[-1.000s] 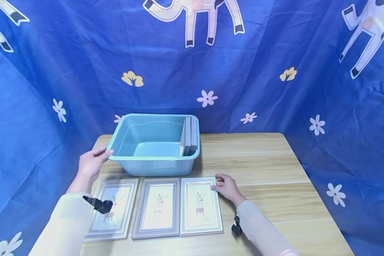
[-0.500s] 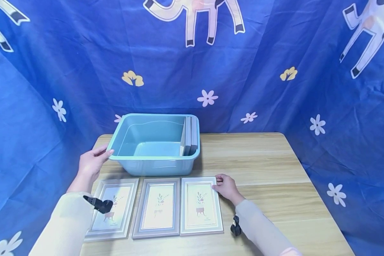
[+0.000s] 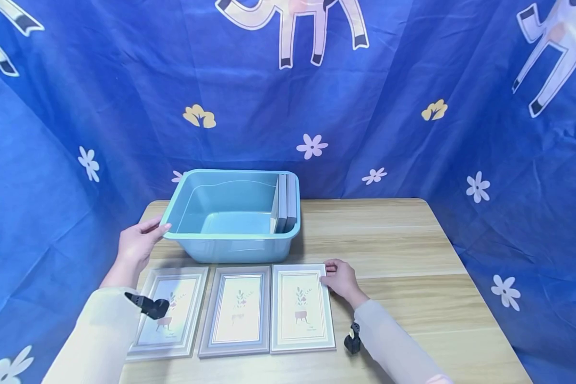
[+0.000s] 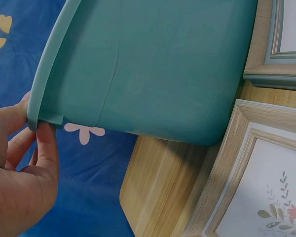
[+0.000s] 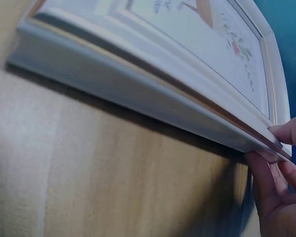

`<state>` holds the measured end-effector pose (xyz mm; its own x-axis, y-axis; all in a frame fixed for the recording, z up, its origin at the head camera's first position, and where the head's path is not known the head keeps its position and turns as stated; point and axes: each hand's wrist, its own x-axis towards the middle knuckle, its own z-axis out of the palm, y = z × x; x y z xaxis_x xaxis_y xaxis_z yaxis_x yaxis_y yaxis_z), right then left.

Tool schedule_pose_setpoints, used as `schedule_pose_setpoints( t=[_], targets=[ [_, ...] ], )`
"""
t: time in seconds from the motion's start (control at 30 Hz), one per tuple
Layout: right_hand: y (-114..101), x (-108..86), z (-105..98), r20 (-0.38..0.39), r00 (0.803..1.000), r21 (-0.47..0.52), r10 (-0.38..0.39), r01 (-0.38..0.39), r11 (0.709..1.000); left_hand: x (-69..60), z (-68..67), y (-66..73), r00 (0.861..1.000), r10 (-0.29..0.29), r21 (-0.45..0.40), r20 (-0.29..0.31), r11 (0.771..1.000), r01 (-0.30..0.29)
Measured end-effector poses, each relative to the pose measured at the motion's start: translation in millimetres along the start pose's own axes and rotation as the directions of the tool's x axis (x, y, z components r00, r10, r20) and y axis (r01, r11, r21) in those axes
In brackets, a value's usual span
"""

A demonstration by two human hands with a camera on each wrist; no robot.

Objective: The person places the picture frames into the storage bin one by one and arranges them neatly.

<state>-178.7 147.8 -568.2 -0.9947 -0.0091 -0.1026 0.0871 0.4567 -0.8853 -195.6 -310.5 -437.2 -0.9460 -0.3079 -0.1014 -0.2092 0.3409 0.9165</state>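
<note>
My left hand (image 3: pixel 138 246) pinches the near left corner of the rim of a blue-green plastic basin (image 3: pixel 235 249), fingertips curled under the lip in the left wrist view. At the far right corner of the rightmost picture frame (image 3: pixel 302 309), my right hand (image 3: pixel 342 280) pinches its edge, thumb on top and fingers beneath, as the right wrist view shows. That frame has a pale border and a potted-plant print. To its left lie the middle picture frame (image 3: pixel 237 312) and the left picture frame (image 3: pixel 170 314), face up.
Inside the basin, picture frames (image 3: pixel 283 204) stand on edge against the right wall. The wooden table (image 3: pixel 389 240) extends to the right. Blue patterned cloth (image 3: pixel 249 128) hangs behind and at both sides.
Both hands keep their holds. The right hand and the far edge of the rightmost picture frame shift very slightly; the basin and the other frames stay put.
</note>
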Motion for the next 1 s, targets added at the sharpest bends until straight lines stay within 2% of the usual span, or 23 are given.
schedule_pose_setpoints(
  t=[0.23,0.47,0.6,0.77,1.0],
  targets=[
    [-2.0,3.6,-8.7,0.104,0.993,0.117,0.048,-0.060,0.991,-1.2,-0.3,2.2,1.000,-0.013,0.021,0.002,1.000,0.013],
    [-6.9,6.3,-22.3,0.243,0.970,0.218,0.016,-0.070,0.973,-1.6,-0.3,2.5,1.000,-0.025,0.032,0.004,0.999,0.025],
    [-7.5,7.6,-29.2,0.291,0.957,0.251,-0.014,-0.062,0.966,-1.9,-0.5,2.5,1.000,-0.025,0.030,0.003,0.999,0.024],
    [-10.7,8.8,-37.1,0.350,0.937,0.297,-0.018,-0.093,0.950,-2.4,-0.9,3.1,1.000,-0.015,0.029,0.002,0.999,0.015],
    [-22.4,9.0,-47.8,0.372,0.927,0.307,-0.037,-0.086,0.948,-3.1,-0.9,4.1,1.000,-0.019,0.022,-0.004,1.000,0.020]
  ],
)
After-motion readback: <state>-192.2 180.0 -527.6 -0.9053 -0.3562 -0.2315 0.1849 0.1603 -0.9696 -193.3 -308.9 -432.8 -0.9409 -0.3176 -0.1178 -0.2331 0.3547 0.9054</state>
